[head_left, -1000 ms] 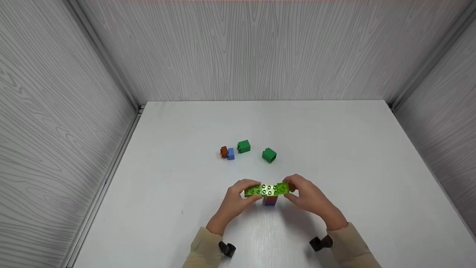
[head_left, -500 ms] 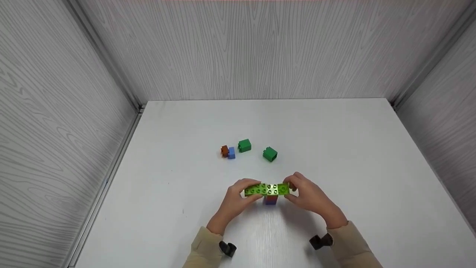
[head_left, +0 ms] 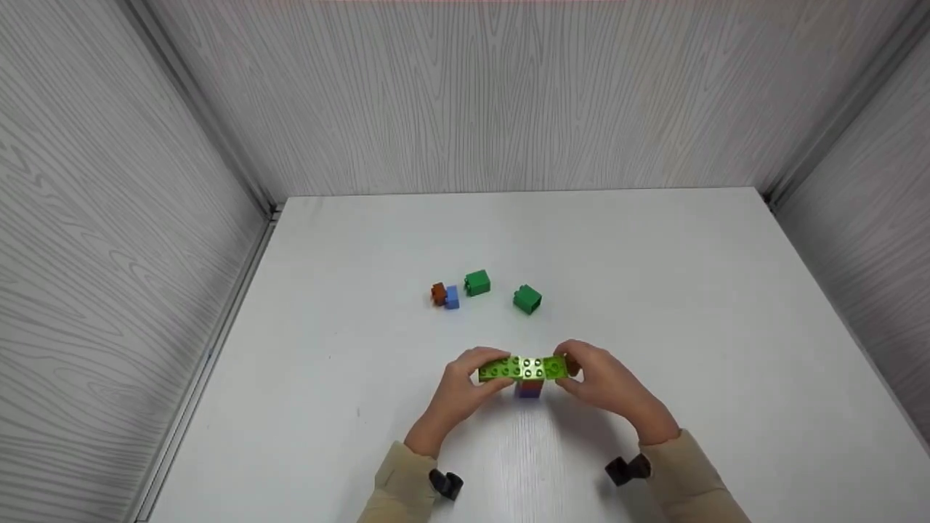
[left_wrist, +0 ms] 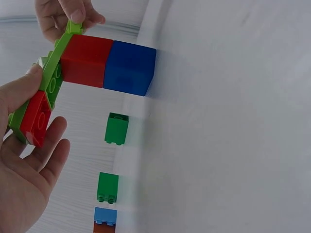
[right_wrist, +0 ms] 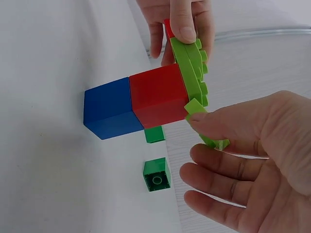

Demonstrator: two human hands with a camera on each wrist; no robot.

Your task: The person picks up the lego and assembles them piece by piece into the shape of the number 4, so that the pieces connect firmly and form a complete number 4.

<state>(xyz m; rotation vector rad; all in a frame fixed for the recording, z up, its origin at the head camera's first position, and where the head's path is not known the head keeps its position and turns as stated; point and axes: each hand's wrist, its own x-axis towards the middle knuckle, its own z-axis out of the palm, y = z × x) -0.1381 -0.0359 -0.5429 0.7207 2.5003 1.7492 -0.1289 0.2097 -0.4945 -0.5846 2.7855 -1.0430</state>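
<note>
A long light green studded brick (head_left: 512, 369) lies across the top of an upright stack, a red brick (left_wrist: 86, 60) over a blue brick (left_wrist: 129, 68). Under its left part is another red brick (left_wrist: 36, 119). My left hand (head_left: 465, 385) grips this left end between thumb and fingers. At the other end, my right hand (head_left: 599, 381) pinches a small light green piece (head_left: 556, 367). In the right wrist view that small piece (right_wrist: 195, 108) sits tilted at the long brick's end, close to the red brick (right_wrist: 158, 94). Whether they are joined I cannot tell.
Beyond the hands, two dark green bricks, one left (head_left: 477, 283) and one right (head_left: 527, 299), lie on their sides on the white table (head_left: 654, 290). Left of them are a small brown brick (head_left: 438, 294) and a light blue brick (head_left: 452, 297), touching. Grey wood-grain panels (head_left: 465, 94) border the table.
The small light green piece in my right hand has turned slightly and shifted a little right, more in line with the long brick. My left hand stays nearly still.
</note>
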